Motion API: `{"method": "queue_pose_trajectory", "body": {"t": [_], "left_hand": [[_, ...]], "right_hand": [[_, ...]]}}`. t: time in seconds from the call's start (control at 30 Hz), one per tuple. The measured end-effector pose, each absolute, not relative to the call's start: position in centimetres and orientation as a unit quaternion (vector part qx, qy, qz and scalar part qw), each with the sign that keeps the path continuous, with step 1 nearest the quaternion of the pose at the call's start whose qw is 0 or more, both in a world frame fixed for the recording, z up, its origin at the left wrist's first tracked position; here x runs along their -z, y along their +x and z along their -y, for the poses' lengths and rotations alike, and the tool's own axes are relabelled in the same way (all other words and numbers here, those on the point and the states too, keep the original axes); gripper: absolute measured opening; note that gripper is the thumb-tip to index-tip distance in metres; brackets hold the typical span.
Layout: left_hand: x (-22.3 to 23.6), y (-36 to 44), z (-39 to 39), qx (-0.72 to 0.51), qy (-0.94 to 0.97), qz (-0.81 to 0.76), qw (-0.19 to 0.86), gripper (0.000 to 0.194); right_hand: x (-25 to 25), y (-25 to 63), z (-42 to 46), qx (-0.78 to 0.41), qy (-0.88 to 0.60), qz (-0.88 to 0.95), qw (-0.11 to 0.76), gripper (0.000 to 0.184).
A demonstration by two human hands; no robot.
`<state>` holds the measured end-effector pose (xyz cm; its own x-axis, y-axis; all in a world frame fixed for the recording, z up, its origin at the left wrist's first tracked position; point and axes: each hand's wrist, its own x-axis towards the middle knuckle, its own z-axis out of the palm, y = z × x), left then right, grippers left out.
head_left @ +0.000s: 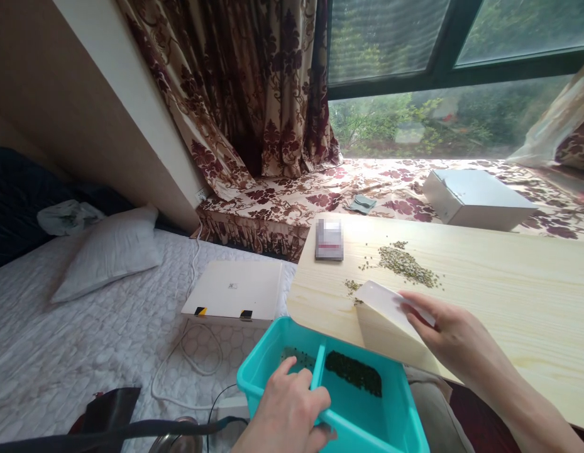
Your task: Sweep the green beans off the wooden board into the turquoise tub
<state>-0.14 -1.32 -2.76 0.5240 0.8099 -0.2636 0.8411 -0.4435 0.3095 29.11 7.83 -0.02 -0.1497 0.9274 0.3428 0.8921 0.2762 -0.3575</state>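
My right hand (430, 324) grips a thin white rectangular piece (379, 299), held tilted on the pale wooden table (484, 270). Its far end is beside a small scatter of greenish seeds (352, 287). Farther back on the table lies a larger spread of seeds (407, 265). My left hand (292, 402) is closed on the near side of a turquoise two-compartment bin (268, 340), by its divider; some fingertips are hidden. Dark green seeds (352, 372) lie in the right compartment, and a few specks show in the left one.
A small box with a blurred label (329, 240) stands at the table's left end. A white flat box (235, 286) and a cable (185, 352) rest on the quilted bed. On the window ledge are a grey-white box (480, 198) and a folded cloth (361, 203).
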Motion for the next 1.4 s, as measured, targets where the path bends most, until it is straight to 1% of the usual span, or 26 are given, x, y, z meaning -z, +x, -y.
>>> {"method": "queue_pose_trajectory", "body": {"t": [0.1,0.33,0.43,0.57,0.67,0.8,0.9,0.97,1.03,1.17,1.27,1.4], "left_hand": [[2.2,0.0,1.1,0.036,0.847,-0.488,0.207,0.029],[0.2,0.5,0.7,0.043,0.845,-0.487,0.215,0.022],[0.2,0.6,0.7,0.038,0.847,-0.482,0.222,0.022],[0.5,0.5,0.8,0.022,0.844,-0.486,0.227,0.023],[0.6,0.4,0.8,0.008,0.845,-0.483,0.228,0.023],[0.6,-0.1,0.8,0.003,0.837,-0.492,0.238,0.021],[0.8,-1.0,0.8,-0.002,0.826,-0.508,0.245,0.021],[0.9,-1.6,0.9,-0.008,0.82,-0.517,0.244,0.02],[0.9,-2.2,1.1,-0.016,0.817,-0.523,0.24,0.02],[0.9,-2.6,1.2,-0.02,0.814,-0.533,0.228,0.02],[0.7,-2.6,1.2,-0.015,0.814,-0.535,0.228,0.02],[0.8,-2.4,1.1,-0.015,0.819,-0.523,0.235,0.019]], "right_hand": [[-0.4,28.8,-7.9,-0.031,-0.604,0.753,0.259,0.031],[-0.7,27.8,-8.7,-0.017,-0.613,0.754,0.236,0.035],[-0.9,27.5,-8.0,-0.017,-0.6,0.763,0.241,0.034],[-1.6,27.7,-6.5,-0.051,-0.589,0.765,0.257,0.033],[-2.0,28.4,-5.4,-0.061,-0.6,0.749,0.274,0.033],[-2.3,28.2,-5.4,-0.059,-0.608,0.742,0.278,0.032],[-2.7,25.6,-7.2,-0.072,-0.56,0.771,0.295,0.033],[-2.8,23.1,-9.2,-0.077,-0.516,0.802,0.29,0.033],[-2.7,20.6,-11.4,-0.083,-0.478,0.837,0.252,0.033],[-1.8,17.4,-14.8,-0.099,-0.435,0.866,0.223,0.032],[-1.3,16.8,-16.0,-0.107,-0.405,0.884,0.209,0.033],[-1.0,18.5,-16.1,-0.114,-0.383,0.895,0.2,0.033]]}}
